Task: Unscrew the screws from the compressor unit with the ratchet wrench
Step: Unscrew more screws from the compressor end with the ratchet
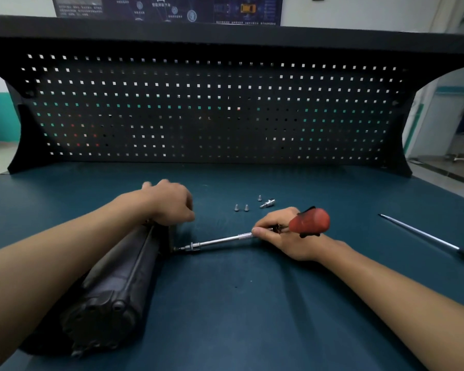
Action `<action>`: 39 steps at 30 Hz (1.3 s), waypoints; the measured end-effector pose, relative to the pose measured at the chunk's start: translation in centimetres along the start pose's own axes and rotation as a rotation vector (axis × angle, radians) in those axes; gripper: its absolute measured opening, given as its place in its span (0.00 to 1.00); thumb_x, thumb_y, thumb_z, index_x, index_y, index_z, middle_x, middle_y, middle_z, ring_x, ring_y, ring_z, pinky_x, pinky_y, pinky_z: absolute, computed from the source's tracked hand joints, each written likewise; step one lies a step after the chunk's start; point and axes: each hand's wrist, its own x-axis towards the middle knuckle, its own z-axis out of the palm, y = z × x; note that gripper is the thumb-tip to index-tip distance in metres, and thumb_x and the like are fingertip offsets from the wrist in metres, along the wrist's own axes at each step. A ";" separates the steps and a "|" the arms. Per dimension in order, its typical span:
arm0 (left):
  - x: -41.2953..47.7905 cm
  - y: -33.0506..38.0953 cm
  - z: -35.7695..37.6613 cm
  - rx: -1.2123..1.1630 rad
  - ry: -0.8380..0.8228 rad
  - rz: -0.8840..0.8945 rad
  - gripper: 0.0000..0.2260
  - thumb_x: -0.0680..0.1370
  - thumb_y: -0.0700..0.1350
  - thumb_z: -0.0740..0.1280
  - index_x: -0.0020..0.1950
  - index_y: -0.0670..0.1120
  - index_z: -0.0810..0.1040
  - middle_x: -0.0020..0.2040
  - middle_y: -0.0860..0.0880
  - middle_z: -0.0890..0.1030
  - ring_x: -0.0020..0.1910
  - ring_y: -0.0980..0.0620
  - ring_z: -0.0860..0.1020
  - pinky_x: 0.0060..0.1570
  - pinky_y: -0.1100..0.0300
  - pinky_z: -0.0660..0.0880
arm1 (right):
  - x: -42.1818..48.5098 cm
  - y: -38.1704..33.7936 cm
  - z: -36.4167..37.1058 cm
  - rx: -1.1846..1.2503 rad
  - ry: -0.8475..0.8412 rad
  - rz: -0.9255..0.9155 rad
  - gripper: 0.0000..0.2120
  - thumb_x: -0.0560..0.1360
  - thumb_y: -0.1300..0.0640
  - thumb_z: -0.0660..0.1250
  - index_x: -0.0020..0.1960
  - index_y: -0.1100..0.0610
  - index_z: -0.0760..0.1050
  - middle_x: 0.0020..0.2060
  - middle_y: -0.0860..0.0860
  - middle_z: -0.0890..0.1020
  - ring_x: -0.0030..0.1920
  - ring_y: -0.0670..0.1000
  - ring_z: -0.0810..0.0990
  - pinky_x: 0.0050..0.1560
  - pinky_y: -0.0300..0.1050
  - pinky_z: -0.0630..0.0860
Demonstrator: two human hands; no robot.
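One compressor unit (pixel 113 285) laid left on the counter (pixel 252 303), far end gripped by curled fingers of the left hand (pixel 169 202), one ratchet wrench (pixel 223 240) pinched by the right hand (pixel 279 236), tip against the unit, three loose screws (pixel 246 208) beyond, one screwdriver (pixel 423 234) at right

L grip (pixel 169 203), R grip (pixel 284 238) bare; forearms (pixel 65 236) bare too.
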 end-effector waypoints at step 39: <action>-0.9 5.0 2.8 -0.316 -0.192 0.429 0.09 0.80 0.56 0.66 0.48 0.53 0.82 0.41 0.57 0.83 0.38 0.63 0.77 0.40 0.66 0.72 | -0.6 -2.2 -0.2 0.737 -0.125 0.537 0.20 0.77 0.46 0.70 0.34 0.52 0.65 0.38 0.65 0.84 0.19 0.47 0.67 0.18 0.35 0.57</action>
